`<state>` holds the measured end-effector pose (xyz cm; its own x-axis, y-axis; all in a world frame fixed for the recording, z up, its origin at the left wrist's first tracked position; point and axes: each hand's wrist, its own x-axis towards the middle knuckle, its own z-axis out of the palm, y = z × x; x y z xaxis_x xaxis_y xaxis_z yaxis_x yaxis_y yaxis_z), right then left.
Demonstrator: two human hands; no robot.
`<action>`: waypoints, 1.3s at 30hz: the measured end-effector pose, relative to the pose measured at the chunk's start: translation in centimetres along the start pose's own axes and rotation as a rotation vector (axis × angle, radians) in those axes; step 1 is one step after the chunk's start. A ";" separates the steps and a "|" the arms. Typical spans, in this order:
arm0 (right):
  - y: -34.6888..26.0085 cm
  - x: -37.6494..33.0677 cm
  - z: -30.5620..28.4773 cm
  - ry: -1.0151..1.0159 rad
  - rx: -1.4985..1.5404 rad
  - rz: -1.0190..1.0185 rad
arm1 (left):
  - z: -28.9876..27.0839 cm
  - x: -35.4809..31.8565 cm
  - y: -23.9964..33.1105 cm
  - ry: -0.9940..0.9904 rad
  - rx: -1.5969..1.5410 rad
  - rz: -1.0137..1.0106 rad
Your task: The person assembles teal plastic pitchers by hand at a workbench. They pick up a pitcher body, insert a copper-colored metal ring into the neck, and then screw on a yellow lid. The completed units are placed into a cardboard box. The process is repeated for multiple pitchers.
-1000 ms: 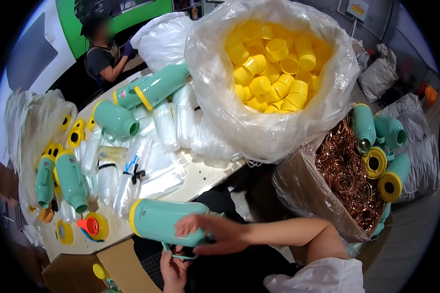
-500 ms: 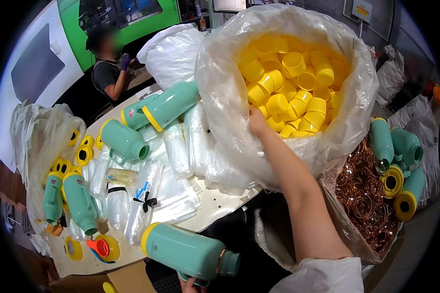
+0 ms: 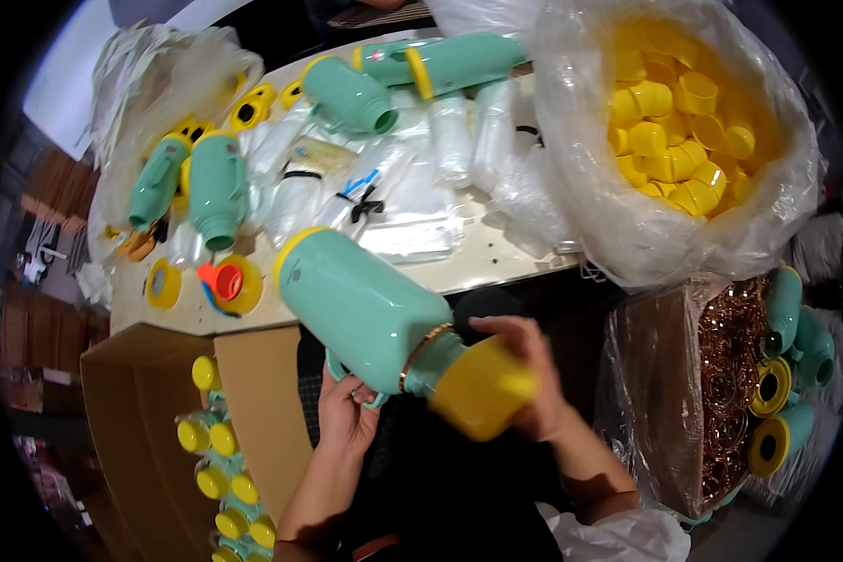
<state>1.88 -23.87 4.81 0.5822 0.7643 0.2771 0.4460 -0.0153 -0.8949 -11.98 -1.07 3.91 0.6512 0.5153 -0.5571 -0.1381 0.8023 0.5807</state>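
A mint-green thermos flask (image 3: 365,304) with a yellow base lies tilted in front of me, its mouth toward the lower right. My left hand (image 3: 347,417) grips its handle from below, fingers closed. Around the flask's neck sits a copper-coloured ring (image 3: 421,356). My right hand (image 3: 539,379) is closed on a yellow cup-shaped cap (image 3: 478,389), blurred by motion, at the flask's mouth. The cap covers the mouth from view, so I cannot tell whether it is seated.
A large plastic bag (image 3: 571,178) of yellow caps stands at the far right. Below it is a lined box (image 3: 651,393) of copper-coloured rings. Several green flasks and plastic sleeves lie on the table (image 3: 487,267). A cardboard box (image 3: 145,403) at lower left holds capped flasks.
My right hand has left the bag and brought a yellow cap to the flask's mouth. The flask is now tilted more steeply. The view has swung downward.
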 end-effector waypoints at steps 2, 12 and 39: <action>-0.6 -1.2 3.5 0.092 0.006 0.019 | -2.1 -0.4 0.7 -0.082 0.067 -0.013; 0.5 1.0 0.6 0.152 0.325 0.169 | -5.0 -5.4 1.0 -0.635 1.445 0.351; 8.9 10.7 1.5 0.166 0.489 0.493 | 6.1 13.0 -2.5 -0.410 0.828 0.367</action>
<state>11.05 -14.82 -0.69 0.7506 0.6341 -0.1858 -0.2297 -0.0133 -0.9732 1.41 1.76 -1.17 0.9016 0.4203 -0.1023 0.0803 0.0696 0.9943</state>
